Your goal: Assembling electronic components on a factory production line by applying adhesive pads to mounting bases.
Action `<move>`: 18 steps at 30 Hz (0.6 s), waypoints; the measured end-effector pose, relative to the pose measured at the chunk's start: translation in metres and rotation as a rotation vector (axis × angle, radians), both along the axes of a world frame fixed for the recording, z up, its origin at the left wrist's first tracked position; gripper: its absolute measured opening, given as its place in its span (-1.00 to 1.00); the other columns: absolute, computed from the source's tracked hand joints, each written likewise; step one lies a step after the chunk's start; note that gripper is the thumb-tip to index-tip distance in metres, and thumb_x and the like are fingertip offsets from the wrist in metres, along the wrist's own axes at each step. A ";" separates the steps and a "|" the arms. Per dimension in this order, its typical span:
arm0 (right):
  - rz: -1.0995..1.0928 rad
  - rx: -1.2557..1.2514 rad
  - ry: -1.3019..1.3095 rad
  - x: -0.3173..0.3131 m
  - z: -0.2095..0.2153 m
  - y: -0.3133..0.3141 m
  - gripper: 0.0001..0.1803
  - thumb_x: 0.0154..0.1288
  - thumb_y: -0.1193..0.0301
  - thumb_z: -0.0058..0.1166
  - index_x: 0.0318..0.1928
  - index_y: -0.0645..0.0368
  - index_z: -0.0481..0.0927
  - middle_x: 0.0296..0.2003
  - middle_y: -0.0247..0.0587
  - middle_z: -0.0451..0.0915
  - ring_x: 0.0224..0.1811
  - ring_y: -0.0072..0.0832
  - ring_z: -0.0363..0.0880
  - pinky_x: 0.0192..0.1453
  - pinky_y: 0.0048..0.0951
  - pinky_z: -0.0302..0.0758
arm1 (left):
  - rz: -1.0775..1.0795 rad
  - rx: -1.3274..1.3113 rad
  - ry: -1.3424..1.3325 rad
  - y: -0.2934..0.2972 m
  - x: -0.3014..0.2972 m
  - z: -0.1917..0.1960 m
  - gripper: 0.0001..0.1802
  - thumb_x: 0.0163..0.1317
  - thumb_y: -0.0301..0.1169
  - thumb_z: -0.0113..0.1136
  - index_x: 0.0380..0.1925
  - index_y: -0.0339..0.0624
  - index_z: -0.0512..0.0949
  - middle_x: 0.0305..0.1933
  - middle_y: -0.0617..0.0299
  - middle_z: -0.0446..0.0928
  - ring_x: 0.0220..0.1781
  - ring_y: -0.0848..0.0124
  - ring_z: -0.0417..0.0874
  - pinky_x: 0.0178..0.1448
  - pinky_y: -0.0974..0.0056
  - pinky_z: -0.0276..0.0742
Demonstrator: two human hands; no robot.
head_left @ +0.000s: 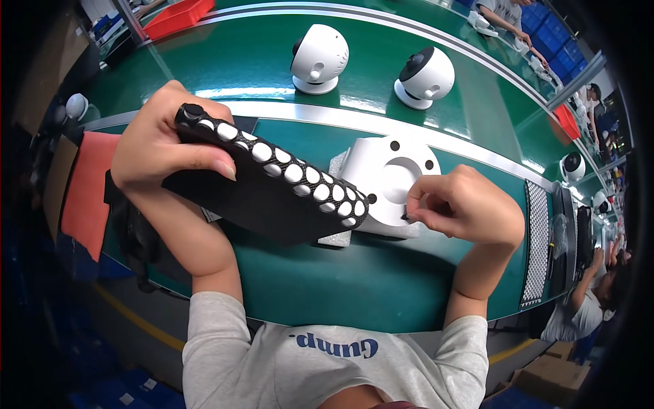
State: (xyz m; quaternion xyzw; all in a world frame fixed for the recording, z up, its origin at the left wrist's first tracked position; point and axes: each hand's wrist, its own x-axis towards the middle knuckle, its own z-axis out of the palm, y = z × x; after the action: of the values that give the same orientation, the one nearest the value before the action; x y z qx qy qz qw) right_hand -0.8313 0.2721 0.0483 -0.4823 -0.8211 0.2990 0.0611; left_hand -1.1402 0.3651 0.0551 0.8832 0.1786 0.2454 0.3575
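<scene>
Currently, left hand [160, 140] is clamped on a black perforated tray of white caps [272, 184], held tilted; right hand [463, 208] pinches at the white round housing [388, 180] on the green bench [340, 286]. Advisable: keep tray level, seat piece squarely.

Materials and finishes on the green bench mat [354, 286]

Mat: smooth, slightly glossy. On it, white housing [388, 184]: smooth matt plastic. Black strip [272, 184]: matt perforated sheet, white discs showing.

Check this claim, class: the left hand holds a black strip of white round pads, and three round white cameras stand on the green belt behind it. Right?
Not quite. The head view shows two round white cameras on the green belt, not three. The left hand does hold the black strip of white round pads.
</scene>
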 end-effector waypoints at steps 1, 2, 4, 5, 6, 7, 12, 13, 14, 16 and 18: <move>0.000 0.001 0.001 -0.003 0.000 0.000 -0.95 0.01 0.49 0.01 -0.51 0.20 0.48 -0.71 -0.19 0.47 -0.67 -0.30 0.45 -0.57 -0.43 0.33 | 0.001 -0.003 0.006 0.000 -0.004 0.000 -0.73 -0.25 -0.43 0.34 -0.75 -0.31 0.40 -0.80 0.27 0.24 -0.74 0.52 0.16 -0.62 0.41 0.01; -0.003 0.011 -0.011 -0.005 -0.001 0.001 -0.95 0.00 0.49 0.01 -0.51 0.20 0.49 -0.70 -0.19 0.48 -0.65 -0.30 0.46 -0.56 -0.42 0.34 | 0.002 -0.006 0.013 0.000 -0.008 0.001 -0.72 -0.25 -0.43 0.34 -0.75 -0.31 0.40 -0.81 0.28 0.23 -0.75 0.52 0.16 -0.63 0.41 0.00; -0.012 0.019 -0.024 -0.010 -0.001 0.002 -0.96 0.00 0.50 0.01 -0.51 0.20 0.49 -0.69 -0.18 0.49 -0.64 -0.31 0.48 -0.55 -0.41 0.35 | 0.001 -0.004 0.008 0.000 -0.012 0.000 -0.73 -0.25 -0.43 0.33 -0.76 -0.31 0.40 -0.81 0.29 0.23 -0.76 0.52 0.16 -0.63 0.41 0.00; -0.023 0.010 -0.037 -0.012 0.000 0.002 -0.96 -0.02 0.50 0.01 -0.51 0.20 0.49 -0.69 -0.18 0.48 -0.64 -0.31 0.47 -0.55 -0.42 0.35 | 0.000 -0.002 0.001 0.001 -0.013 -0.001 -0.73 -0.24 -0.43 0.33 -0.76 -0.31 0.40 -0.81 0.29 0.23 -0.76 0.53 0.17 -0.63 0.41 -0.01; -0.034 0.000 -0.050 -0.014 0.000 0.003 -0.96 -0.03 0.50 0.02 -0.52 0.20 0.50 -0.70 -0.19 0.48 -0.65 -0.32 0.47 -0.55 -0.42 0.34 | 0.000 -0.001 -0.006 0.003 -0.014 -0.002 -0.73 -0.24 -0.43 0.33 -0.76 -0.30 0.40 -0.81 0.30 0.23 -0.77 0.53 0.17 -0.63 0.41 -0.01; -0.036 0.000 -0.050 -0.017 0.002 0.004 -0.96 -0.03 0.50 0.02 -0.52 0.20 0.50 -0.70 -0.19 0.48 -0.65 -0.32 0.47 -0.55 -0.42 0.34 | -0.002 -0.001 -0.005 0.003 -0.015 -0.001 -0.73 -0.24 -0.43 0.33 -0.76 -0.30 0.40 -0.81 0.30 0.23 -0.77 0.53 0.17 -0.63 0.41 -0.01; -0.059 -0.035 -0.078 -0.029 0.004 0.007 -0.97 -0.09 0.51 0.05 -0.55 0.20 0.50 -0.72 -0.22 0.46 -0.67 -0.35 0.44 -0.56 -0.45 0.32 | -0.007 0.014 0.002 0.005 -0.026 0.002 -0.73 -0.22 -0.42 0.33 -0.75 -0.31 0.41 -0.81 0.30 0.25 -0.76 0.54 0.19 -0.63 0.42 0.00; -0.058 -0.036 -0.078 -0.031 0.003 0.008 -0.97 -0.09 0.51 0.05 -0.55 0.20 0.50 -0.72 -0.22 0.46 -0.67 -0.35 0.44 -0.56 -0.45 0.32 | -0.007 0.014 0.002 0.006 -0.028 0.002 -0.73 -0.22 -0.42 0.33 -0.75 -0.31 0.41 -0.81 0.30 0.25 -0.76 0.54 0.19 -0.63 0.42 0.00; -0.067 -0.036 -0.073 -0.033 0.003 0.008 -0.97 -0.10 0.51 0.05 -0.57 0.20 0.50 -0.72 -0.23 0.46 -0.67 -0.36 0.45 -0.56 -0.45 0.32 | -0.008 0.008 0.000 0.006 -0.030 0.001 -0.73 -0.22 -0.42 0.33 -0.75 -0.31 0.41 -0.81 0.30 0.25 -0.76 0.54 0.19 -0.63 0.42 0.01; -0.077 -0.037 -0.068 -0.038 0.002 0.009 -0.97 -0.12 0.51 0.06 -0.58 0.19 0.50 -0.72 -0.23 0.46 -0.67 -0.36 0.45 -0.56 -0.46 0.32 | -0.011 0.002 -0.001 0.007 -0.035 0.001 -0.73 -0.22 -0.42 0.33 -0.74 -0.31 0.42 -0.81 0.30 0.26 -0.75 0.54 0.20 -0.62 0.42 0.01; -0.089 -0.025 -0.089 -0.044 0.003 0.010 -0.98 -0.16 0.51 0.04 -0.61 0.19 0.50 -0.73 -0.24 0.46 -0.66 -0.36 0.45 -0.56 -0.46 0.32 | -0.006 -0.014 -0.005 0.008 -0.038 0.001 -0.74 -0.22 -0.43 0.33 -0.74 -0.32 0.42 -0.80 0.30 0.26 -0.75 0.54 0.21 -0.62 0.42 0.02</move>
State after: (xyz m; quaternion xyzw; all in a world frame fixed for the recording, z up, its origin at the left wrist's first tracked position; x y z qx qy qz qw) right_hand -0.8751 0.2817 0.0511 -0.5320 -0.7969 0.2845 0.0317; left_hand -1.1785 0.3729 0.0562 0.8805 0.1770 0.2451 0.3650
